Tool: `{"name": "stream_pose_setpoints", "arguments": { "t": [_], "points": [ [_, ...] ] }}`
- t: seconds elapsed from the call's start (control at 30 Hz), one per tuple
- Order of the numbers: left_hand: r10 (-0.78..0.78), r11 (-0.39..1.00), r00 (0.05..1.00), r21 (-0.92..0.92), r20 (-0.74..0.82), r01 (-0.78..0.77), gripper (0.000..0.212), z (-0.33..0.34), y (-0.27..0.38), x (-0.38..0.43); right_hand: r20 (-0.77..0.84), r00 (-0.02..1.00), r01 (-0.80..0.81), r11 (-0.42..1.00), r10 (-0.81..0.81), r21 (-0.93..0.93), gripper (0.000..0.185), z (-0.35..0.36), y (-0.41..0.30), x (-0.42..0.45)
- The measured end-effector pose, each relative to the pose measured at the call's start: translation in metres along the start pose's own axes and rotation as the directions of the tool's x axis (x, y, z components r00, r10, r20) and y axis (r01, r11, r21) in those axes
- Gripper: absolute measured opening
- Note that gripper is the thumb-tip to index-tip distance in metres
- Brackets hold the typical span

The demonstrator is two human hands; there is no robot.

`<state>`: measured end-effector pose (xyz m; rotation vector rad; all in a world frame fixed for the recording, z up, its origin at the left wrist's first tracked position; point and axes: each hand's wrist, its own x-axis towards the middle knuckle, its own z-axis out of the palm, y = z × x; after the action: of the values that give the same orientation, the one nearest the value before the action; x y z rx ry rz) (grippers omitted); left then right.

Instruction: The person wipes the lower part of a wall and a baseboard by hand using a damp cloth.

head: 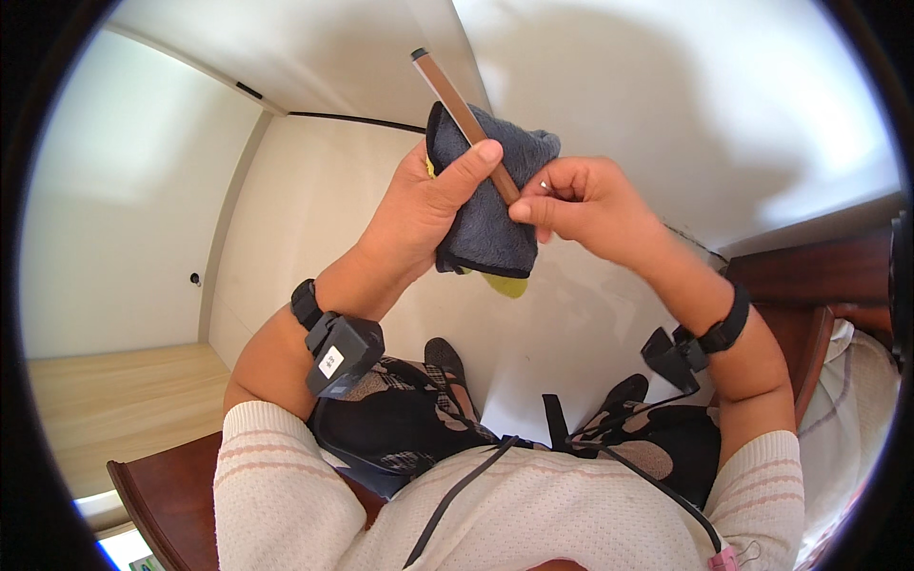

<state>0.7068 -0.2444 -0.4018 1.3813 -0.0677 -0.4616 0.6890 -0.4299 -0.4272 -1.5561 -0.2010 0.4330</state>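
Note:
My left hand grips a folded plush microfibre cloth, dark grey with black edging and a yellow-green underside. Under its thumb, a slim brown bar lies slantwise across the cloth. The bar has a pale side edge and a dark tip at its upper end; its exact kind is unclear. At the lower end, the thumb and forefinger of my right hand pinch the bar, close against the cloth's right side. A small shiny spot shows between the right fingers, too little to identify.
Below the hands is a pale floor. White cabinet doors stand at left, a white wall ahead. Dark reddish wooden furniture is at right. Black devices are strapped to both forearms; a black cable crosses the lap.

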Motion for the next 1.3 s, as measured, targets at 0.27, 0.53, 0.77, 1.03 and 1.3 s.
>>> {"name": "stream_pose_setpoints", "arguments": {
  "t": [0.27, 0.53, 0.77, 1.03, 1.3],
  "points": [
    [-0.207, 0.926, 0.967, 0.349, 0.152, 0.143, 0.019, 0.006, -0.004, -0.007, -0.144, 0.985, 0.088, 0.995, -0.095, -0.054, 0.027, -0.015, -0.019, 0.006],
    [-0.267, 0.941, 0.948, 0.261, 0.172, 0.217, 0.037, 0.006, -0.002, -0.006, -0.044, 0.998, 0.056, 0.981, -0.049, 0.183, 0.022, -0.026, -0.012, 0.004],
    [-0.309, 0.947, 0.932, 0.153, 0.190, 0.282, 0.045, 0.001, 0.001, -0.005, -0.038, 0.989, 0.148, 0.948, -0.143, 0.281, 0.023, -0.044, 0.000, 0.005],
    [-0.308, 0.950, 0.945, 0.093, 0.111, 0.299, 0.044, -0.005, -0.005, -0.005, -0.200, 0.978, 0.158, 0.814, -0.053, 0.559, 0.022, -0.069, 0.016, 0.011],
    [-0.321, 0.919, 0.945, 0.219, -0.069, 0.328, 0.040, -0.007, 0.000, 0.001, 0.092, 0.994, -0.014, 0.747, -0.062, 0.664, 0.037, -0.032, 0.008, 0.009]
  ]
}}
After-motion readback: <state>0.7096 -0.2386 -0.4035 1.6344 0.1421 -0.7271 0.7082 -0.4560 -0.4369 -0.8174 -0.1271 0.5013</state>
